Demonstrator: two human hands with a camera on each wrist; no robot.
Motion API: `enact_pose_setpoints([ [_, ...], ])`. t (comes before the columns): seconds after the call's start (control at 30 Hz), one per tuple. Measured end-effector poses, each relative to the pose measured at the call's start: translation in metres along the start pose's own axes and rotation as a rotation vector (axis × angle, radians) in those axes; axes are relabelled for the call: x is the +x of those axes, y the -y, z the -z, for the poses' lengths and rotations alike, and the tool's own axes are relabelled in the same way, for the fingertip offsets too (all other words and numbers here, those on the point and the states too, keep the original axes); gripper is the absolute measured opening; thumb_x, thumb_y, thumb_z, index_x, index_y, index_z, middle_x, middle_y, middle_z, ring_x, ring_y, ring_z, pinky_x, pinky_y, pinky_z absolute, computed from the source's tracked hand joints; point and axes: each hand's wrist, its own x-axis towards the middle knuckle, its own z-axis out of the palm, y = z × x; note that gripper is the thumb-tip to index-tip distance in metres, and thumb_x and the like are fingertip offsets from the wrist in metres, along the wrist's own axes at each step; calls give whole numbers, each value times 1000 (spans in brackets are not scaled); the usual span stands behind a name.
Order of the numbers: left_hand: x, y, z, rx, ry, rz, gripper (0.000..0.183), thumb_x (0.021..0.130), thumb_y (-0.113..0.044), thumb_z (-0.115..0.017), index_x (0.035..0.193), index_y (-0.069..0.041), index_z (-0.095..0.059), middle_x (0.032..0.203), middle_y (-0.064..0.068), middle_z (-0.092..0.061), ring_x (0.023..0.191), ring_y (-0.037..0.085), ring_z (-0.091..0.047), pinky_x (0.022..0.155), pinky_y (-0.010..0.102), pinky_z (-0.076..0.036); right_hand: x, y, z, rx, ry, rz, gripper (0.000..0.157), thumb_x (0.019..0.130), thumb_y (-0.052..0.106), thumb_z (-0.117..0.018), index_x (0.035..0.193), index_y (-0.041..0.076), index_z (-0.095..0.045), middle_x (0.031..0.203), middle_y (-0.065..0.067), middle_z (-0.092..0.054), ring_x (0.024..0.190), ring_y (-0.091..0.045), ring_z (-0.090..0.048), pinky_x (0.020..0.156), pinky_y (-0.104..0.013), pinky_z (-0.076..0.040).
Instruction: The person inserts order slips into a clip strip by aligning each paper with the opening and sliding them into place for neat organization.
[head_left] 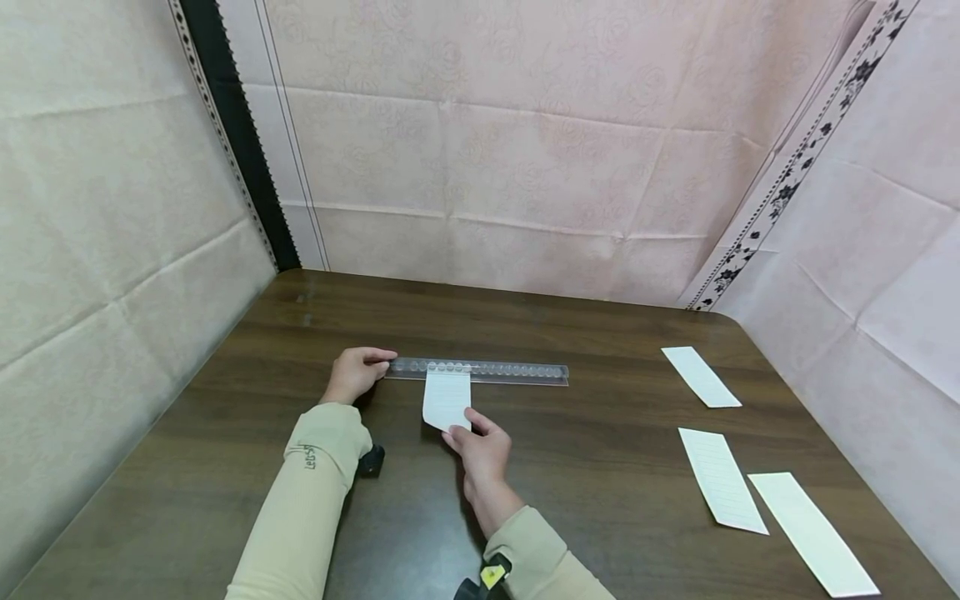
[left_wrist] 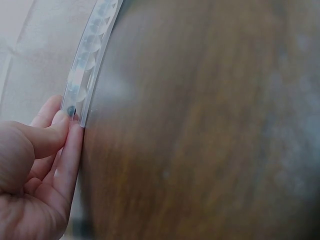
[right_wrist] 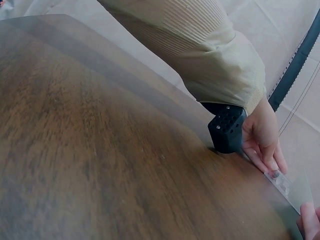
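My left hand (head_left: 354, 377) pinches the left end of a clear plastic ruler (head_left: 517, 372) between thumb and fingers. A row of round cut-outs runs along the ruler, also plain in the left wrist view, where the thumb of the left hand (left_wrist: 35, 160) presses on the tip of the ruler (left_wrist: 89, 55). A white paper strip (head_left: 447, 398) meets the ruler at its far end, and the ruler's circles show over it. The near right corner of this strip is pinched by my right hand (head_left: 483, 458). Only fingers of the right hand (right_wrist: 311, 220) appear in the right wrist view.
Three more white paper strips (head_left: 701, 377), (head_left: 723, 481), (head_left: 813, 533) lie apart on the right side of the brown wooden table (head_left: 585, 467). Pale cloth (head_left: 487, 167) hangs behind the table and along both sides. A black wrist device (right_wrist: 227, 127) sits below the left sleeve.
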Motion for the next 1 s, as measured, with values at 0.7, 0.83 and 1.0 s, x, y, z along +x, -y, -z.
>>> enact_pose_setpoints([
  [0.7,-1,-3,0,-5,4,-10,21,90,-6,-61,109,-3,-70,110,16,-65,101,31,-57,84,41,-46,5,7,16,-27,5,16,43,74,-25,-56,117,-20,-52,125,-36,-40,64,-16,-61,67,-31,-54],
  [0.83,-2,-4,1,0,4,-6,21,90,-6,-61,109,-3,-70,111,17,-64,103,31,-56,85,41,-46,7,8,18,-33,1,13,43,74,-25,-55,117,-20,-52,124,-36,-42,68,-18,-61,68,-31,-54],
  [1.0,-2,-4,2,-4,8,2,22,90,-6,-60,110,-3,-69,114,17,-63,105,32,-55,87,42,-45,8,10,21,-39,-2,1,44,74,-25,-55,117,-20,-52,122,-35,-42,73,-21,-62,68,-31,-54],
])
